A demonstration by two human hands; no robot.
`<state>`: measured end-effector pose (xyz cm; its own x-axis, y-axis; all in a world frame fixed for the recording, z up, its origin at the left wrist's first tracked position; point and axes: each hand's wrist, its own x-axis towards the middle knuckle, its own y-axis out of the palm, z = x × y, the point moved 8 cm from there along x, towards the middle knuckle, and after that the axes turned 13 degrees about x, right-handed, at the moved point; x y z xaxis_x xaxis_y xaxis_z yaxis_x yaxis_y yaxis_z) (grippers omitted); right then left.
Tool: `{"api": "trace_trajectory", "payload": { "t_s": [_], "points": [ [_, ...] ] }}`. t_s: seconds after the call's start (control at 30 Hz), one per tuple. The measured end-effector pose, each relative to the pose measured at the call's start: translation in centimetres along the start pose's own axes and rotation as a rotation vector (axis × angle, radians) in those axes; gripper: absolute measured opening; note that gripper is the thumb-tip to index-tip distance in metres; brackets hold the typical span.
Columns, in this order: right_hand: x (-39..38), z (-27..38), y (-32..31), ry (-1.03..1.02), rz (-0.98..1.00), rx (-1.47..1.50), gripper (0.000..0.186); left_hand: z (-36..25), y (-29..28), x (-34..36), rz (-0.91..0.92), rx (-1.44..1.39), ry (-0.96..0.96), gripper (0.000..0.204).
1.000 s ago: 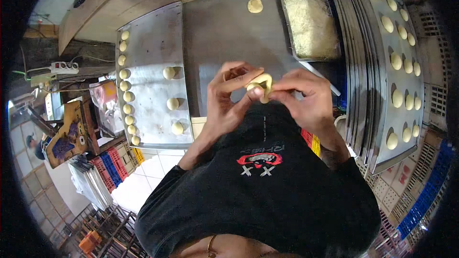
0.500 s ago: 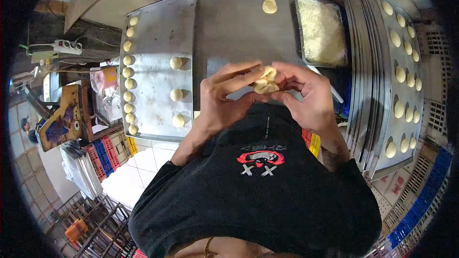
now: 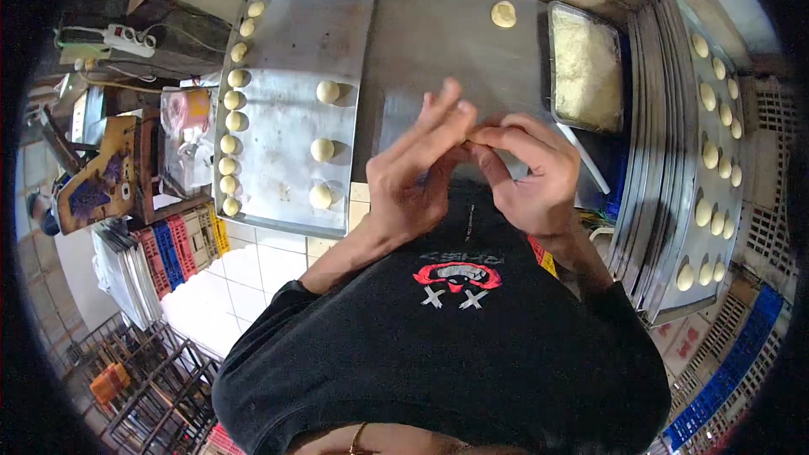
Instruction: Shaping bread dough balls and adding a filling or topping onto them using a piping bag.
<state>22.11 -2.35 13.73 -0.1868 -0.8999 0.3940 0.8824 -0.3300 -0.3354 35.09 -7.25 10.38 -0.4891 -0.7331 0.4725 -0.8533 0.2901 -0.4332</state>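
Observation:
My left hand [image 3: 411,175] and my right hand [image 3: 538,175] meet at the near edge of the metal worktop, just in front of my chest. The right thumb and forefinger are pinched together at the left fingertips. Several left fingers stretch forward, slightly blurred. The piece of dough seen between the hands a moment ago is now hidden behind the fingers. Farther off on the worktop lies a flattened round of dough [image 3: 503,14]. A rectangular tray of pale, crumbly shreds [image 3: 586,67] sits beyond my right hand.
At left, a metal baking sheet [image 3: 286,109] holds dough balls [image 3: 327,91] in two columns. Stacked sheets [image 3: 653,118] stand on edge at right, beside another sheet [image 3: 674,202] with several dough balls. A white rod [image 3: 586,160] lies near my right wrist. Coloured crates [image 3: 181,248] stand lower left.
Both hands have turned and closed in around the dough, hiding it from view. The left fingers have lifted and extended forward. The whole view has shifted slightly.

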Motion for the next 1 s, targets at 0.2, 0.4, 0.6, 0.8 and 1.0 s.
{"api": "trace_trajectory", "payload": {
  "t_s": [0.2,0.4,0.6,0.8,1.0],
  "points": [
    [0.3,1.7,1.8,-0.168,-0.002,-0.085,0.019,0.4,-2.1,-0.3,-0.095,0.003,0.088,0.053],
    [1.1,-1.1,5.6,0.08,0.011,0.205,0.014,7.0,-0.4,-3.4,-0.257,-0.779,-0.458,0.039],
    [1.1,0.1,8.6,-0.048,0.275,0.139,0.021,10.8,-0.3,-5.0,0.099,-0.705,-0.829,0.047],
    [1.5,0.6,10.5,-0.012,0.375,0.013,0.019,11.7,-0.8,-5.5,0.306,-0.718,-0.828,0.051],
    [2.5,0.7,11.5,-0.051,0.385,0.075,0.016,11.4,-0.9,-6.4,0.464,-0.842,-0.988,0.066]
  ]
}}
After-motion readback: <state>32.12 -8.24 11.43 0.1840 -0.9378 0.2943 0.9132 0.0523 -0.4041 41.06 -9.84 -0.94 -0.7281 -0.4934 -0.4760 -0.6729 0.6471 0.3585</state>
